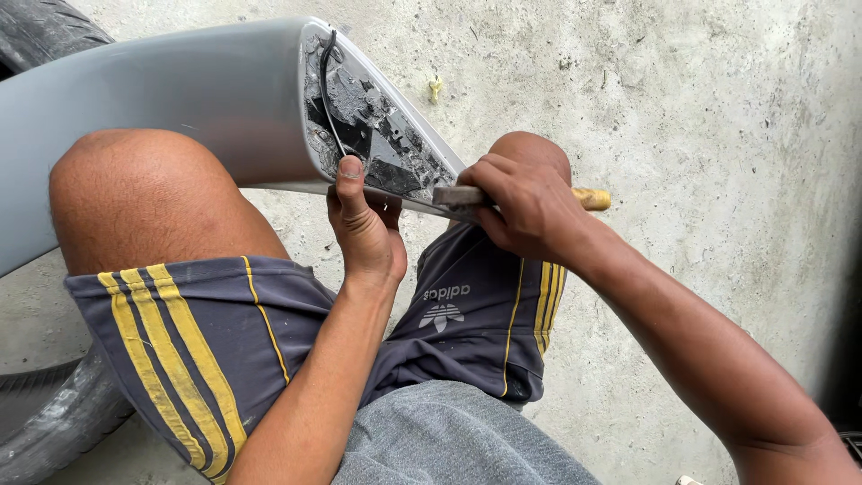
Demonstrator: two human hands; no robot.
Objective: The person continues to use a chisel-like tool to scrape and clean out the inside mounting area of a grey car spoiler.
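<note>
A grey car body panel (pixel 180 99) rests across my knees, its broken open end (pixel 368 126) facing me with dark cracked filler and a black wire inside. My left hand (pixel 364 224) grips the lower rim of that end, thumb pressed up on the edge. My right hand (pixel 525 202) is closed around a tool with a yellowish wooden handle (pixel 593 198); its flat metal end (pixel 453 195) lies against the panel's lower edge.
I sit on a rough concrete floor (pixel 700 108). A black tyre (pixel 45 31) lies at the top left and another tyre (pixel 54 422) at the bottom left. A small yellowish scrap (pixel 435 88) lies on the floor beyond the panel.
</note>
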